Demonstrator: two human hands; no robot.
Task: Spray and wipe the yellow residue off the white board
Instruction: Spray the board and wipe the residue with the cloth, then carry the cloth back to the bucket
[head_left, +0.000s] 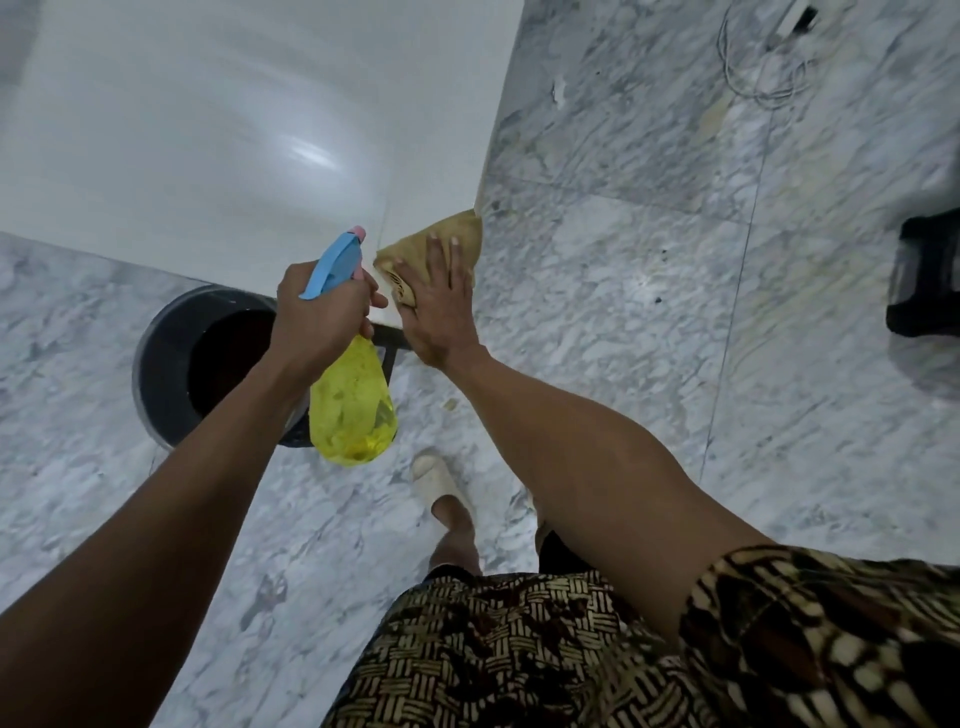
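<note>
- Wiping is under way at the near corner of the glossy white board (218, 130); a faint yellowish line beside the cloth looks left to clean.
- The right hand (439, 306) presses flat, fingers straight, on a tan folded cloth (441, 234) at that corner.
- The left hand (317, 322) grips a yellow plastic spray bottle with a blue trigger head (353, 415) just beside it, nozzle toward the board.

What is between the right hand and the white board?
A tan cloth, pressed flat under the right hand at the corner of the board, in the head view.
</note>
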